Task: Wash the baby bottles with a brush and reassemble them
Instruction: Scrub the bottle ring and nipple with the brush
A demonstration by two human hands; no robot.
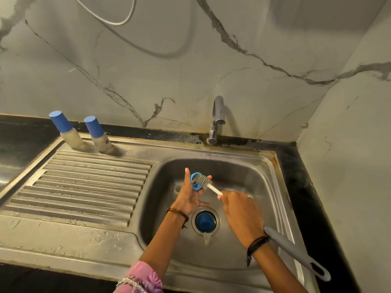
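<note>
Scrubbing over the sink (243, 166), we hold the blue ring (195, 182) in our left hand (188, 197), fingers curled round it. Our right hand (239, 210) squeezes the brush (204, 181), pushed into the ring. Wet fingers might let the ring slip and fall onto the blue cap (204, 220) over the drain.

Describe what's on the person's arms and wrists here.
Left wrist: a brown beaded bracelet; further up the forearm, a pink patterned sleeve with a pale frilled cuff. Right wrist: a black band with a loose dangling end. No gloves or rings visible.
</note>
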